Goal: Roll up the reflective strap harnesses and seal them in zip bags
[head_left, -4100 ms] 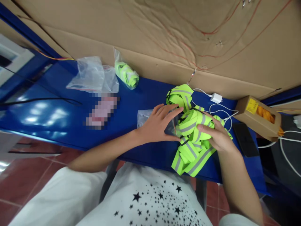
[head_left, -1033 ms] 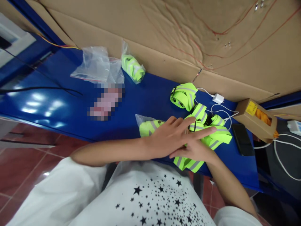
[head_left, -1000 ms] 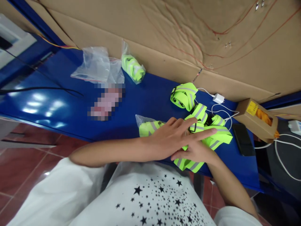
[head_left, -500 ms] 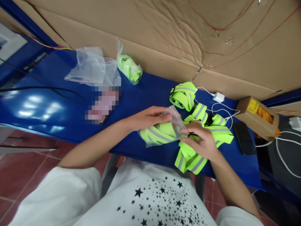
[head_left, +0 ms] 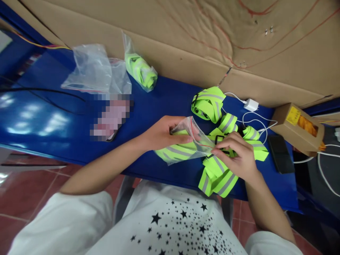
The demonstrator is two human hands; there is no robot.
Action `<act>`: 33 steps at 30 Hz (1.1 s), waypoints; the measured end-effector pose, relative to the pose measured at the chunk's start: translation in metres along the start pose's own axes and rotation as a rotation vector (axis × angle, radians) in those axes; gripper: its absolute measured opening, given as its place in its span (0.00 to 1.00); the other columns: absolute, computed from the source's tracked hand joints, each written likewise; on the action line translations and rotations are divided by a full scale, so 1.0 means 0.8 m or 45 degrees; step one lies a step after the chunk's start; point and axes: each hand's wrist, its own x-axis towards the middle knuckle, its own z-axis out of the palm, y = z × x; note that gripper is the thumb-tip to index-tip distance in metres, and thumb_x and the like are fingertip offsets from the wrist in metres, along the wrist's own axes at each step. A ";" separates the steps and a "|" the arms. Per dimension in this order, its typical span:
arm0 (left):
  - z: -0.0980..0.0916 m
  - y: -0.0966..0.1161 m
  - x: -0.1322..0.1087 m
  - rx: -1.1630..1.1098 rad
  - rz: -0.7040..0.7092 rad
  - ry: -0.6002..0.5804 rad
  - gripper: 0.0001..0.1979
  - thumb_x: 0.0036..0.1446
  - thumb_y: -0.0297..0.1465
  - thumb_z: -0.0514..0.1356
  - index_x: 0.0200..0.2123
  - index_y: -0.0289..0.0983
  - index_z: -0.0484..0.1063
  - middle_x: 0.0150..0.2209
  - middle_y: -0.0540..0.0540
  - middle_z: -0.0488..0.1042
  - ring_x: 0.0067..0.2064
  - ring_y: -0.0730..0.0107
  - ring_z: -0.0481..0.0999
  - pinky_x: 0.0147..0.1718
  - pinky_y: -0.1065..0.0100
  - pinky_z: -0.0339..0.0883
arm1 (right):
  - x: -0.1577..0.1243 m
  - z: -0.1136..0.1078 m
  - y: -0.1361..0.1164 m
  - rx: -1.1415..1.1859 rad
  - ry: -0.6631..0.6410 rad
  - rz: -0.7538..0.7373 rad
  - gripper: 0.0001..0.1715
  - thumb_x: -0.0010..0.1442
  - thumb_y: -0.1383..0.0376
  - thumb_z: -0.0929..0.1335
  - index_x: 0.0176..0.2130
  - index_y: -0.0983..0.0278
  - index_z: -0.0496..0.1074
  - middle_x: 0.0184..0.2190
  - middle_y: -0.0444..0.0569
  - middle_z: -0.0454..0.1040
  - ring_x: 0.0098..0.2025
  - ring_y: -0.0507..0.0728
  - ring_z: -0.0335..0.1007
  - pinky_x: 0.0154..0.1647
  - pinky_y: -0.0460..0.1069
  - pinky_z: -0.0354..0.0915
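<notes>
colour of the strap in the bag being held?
Fluorescent yellow-green strap with grey reflective stripes, inside the clear bag; head view shows it best.

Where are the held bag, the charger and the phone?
bag (head_left: 183,150), head view, on its filled lower half.
charger (head_left: 251,105), head view, on the white plug body.
phone (head_left: 277,154), head view, on the middle of its dark face.

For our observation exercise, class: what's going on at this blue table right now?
A seated person's left hand and right hand hold the mouth of a clear zip bag with a folded neon reflective strap inside. Loose straps lie under the right hand on the blue table; a bagged strap and empty bags sit farther back.
</notes>
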 end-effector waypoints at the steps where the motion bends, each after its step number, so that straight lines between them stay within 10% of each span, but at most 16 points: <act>1: 0.000 0.000 0.000 -0.013 0.009 0.022 0.10 0.60 0.36 0.72 0.41 0.35 0.84 0.42 0.43 0.85 0.45 0.64 0.83 0.46 0.69 0.75 | -0.002 0.000 0.002 0.060 -0.005 0.086 0.14 0.61 0.66 0.78 0.43 0.59 0.73 0.33 0.44 0.73 0.33 0.53 0.67 0.36 0.51 0.64; 12: 0.014 -0.010 0.000 -0.121 -0.017 0.407 0.16 0.68 0.43 0.64 0.36 0.36 0.84 0.34 0.46 0.84 0.37 0.67 0.82 0.39 0.70 0.76 | 0.000 0.012 0.000 0.691 0.095 0.539 0.17 0.63 0.70 0.76 0.48 0.57 0.71 0.28 0.38 0.72 0.29 0.48 0.71 0.30 0.43 0.66; 16: 0.016 -0.019 0.000 -0.089 0.047 0.494 0.16 0.69 0.43 0.63 0.38 0.37 0.83 0.35 0.47 0.84 0.37 0.67 0.82 0.40 0.70 0.76 | 0.002 0.007 -0.001 0.666 -0.058 0.606 0.02 0.68 0.67 0.72 0.42 0.61 0.75 0.26 0.41 0.74 0.26 0.48 0.69 0.25 0.44 0.63; 33: 0.035 -0.008 -0.006 -0.051 0.168 0.513 0.14 0.70 0.43 0.62 0.41 0.38 0.77 0.31 0.49 0.82 0.32 0.70 0.82 0.35 0.70 0.76 | -0.006 0.012 -0.003 0.527 0.004 0.389 0.10 0.66 0.72 0.70 0.34 0.60 0.68 0.30 0.42 0.69 0.29 0.50 0.64 0.27 0.46 0.61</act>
